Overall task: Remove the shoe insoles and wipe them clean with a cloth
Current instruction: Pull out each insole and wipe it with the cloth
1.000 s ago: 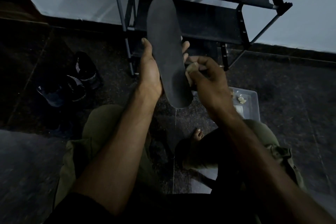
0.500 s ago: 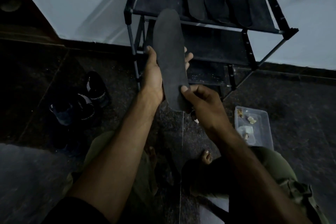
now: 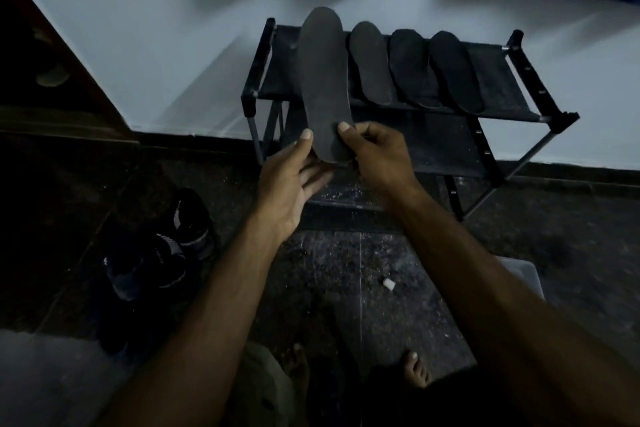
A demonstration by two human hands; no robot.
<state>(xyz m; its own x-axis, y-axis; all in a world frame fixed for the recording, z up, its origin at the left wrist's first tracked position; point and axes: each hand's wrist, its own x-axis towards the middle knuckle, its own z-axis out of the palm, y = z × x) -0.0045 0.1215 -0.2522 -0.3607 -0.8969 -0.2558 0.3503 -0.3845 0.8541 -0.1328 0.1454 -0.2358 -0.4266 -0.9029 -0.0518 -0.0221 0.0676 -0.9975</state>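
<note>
Insole (image 3: 325,80), wiped a moment ago, now reaches over the rack (image 3: 498,73), heel pinched in the right hand (image 3: 377,152). The left hand (image 3: 294,180) has loosened, fingers straight beneath. It seems bound beside three insoles (image 3: 412,69).

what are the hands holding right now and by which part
A dark insole, held at its near, narrow end. The right hand pinches that end, thumb on top; the left hand touches the same end with its thumb and mostly straight fingers underneath.
</note>
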